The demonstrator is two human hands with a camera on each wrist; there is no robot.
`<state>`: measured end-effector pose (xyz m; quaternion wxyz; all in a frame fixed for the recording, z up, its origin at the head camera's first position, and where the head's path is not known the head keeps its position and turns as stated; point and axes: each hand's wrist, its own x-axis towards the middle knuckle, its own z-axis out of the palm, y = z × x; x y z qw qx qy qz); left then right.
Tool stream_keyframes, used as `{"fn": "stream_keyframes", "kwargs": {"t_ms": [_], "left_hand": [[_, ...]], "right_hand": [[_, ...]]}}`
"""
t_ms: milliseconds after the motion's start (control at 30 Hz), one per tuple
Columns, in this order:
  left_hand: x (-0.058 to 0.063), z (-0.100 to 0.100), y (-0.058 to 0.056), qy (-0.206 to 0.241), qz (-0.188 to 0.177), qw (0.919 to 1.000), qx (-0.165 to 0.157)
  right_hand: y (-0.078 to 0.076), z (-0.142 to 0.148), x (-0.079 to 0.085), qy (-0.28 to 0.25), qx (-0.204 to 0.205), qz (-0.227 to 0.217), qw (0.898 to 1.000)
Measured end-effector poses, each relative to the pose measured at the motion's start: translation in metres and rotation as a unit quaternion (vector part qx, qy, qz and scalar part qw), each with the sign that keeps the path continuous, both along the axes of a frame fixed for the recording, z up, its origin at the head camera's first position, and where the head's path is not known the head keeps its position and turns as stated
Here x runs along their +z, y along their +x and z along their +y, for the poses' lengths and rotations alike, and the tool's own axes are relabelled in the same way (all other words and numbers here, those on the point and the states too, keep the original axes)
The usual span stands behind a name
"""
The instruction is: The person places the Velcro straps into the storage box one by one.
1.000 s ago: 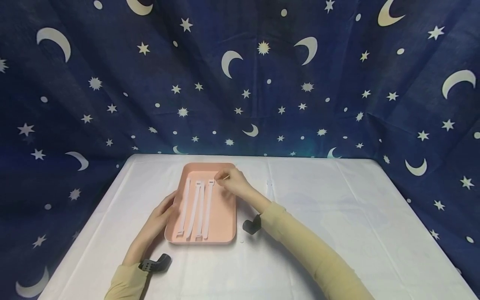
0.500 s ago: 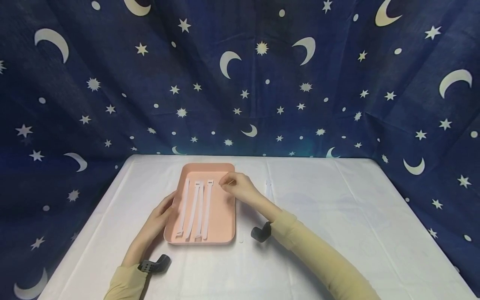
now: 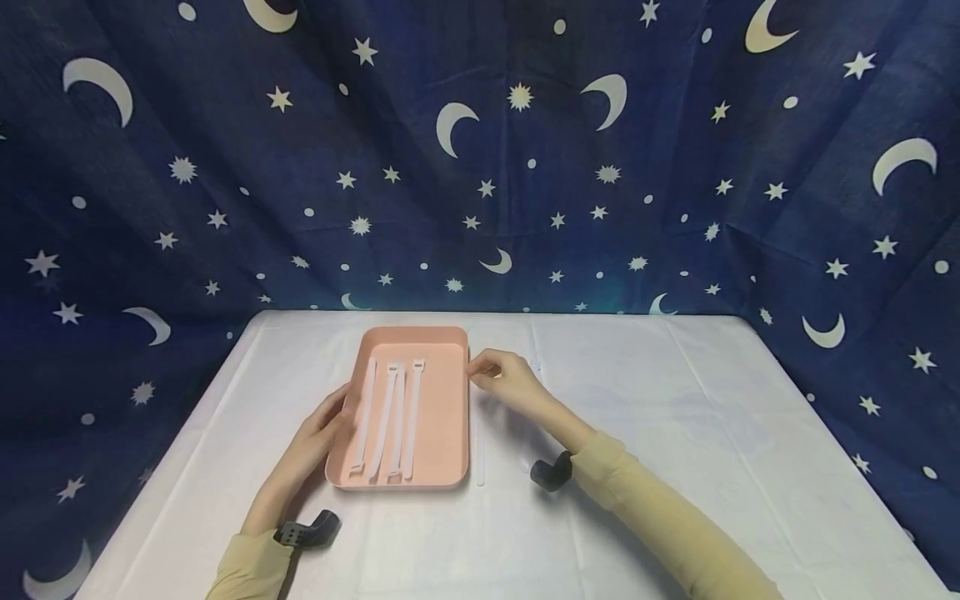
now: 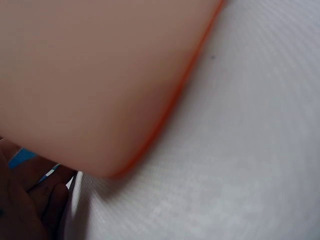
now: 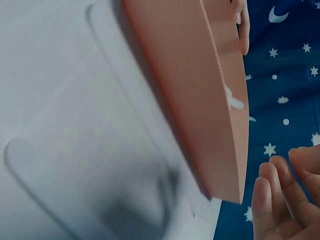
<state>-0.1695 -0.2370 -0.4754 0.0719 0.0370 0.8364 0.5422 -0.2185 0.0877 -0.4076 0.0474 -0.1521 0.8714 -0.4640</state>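
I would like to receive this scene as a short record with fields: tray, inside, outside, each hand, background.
Tray: pink tray, on the white-covered table
Inside: four white strips, laid roughly lengthwise
Outside: at least two pale strips, right of the tray
Left hand: touches the tray's left side
Right hand: at the tray's right edge, nothing visibly held; contact unclear
Background: dark blue cloth with moons and stars

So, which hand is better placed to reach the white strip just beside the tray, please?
Probably the right hand: it's nearer that strip; the left hand holds the tray from the opposite side.
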Motion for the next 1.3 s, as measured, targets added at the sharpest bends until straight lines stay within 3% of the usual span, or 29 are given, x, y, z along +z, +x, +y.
{"fn": "stream_keyframes", "kwargs": {"t_ms": [567, 1300], "left_hand": [[-0.001, 0.0, 0.001, -0.007, -0.002, 1.0, 0.007], [-0.004, 0.0, 0.0, 0.004, -0.004, 0.9999, 0.01]], "right_hand": [[-0.005, 0.057, -0.017, -0.023, -0.038, 0.005, 0.999], [-0.038, 0.101, -0.045, -0.023, -0.106, -0.025, 0.994]]}}
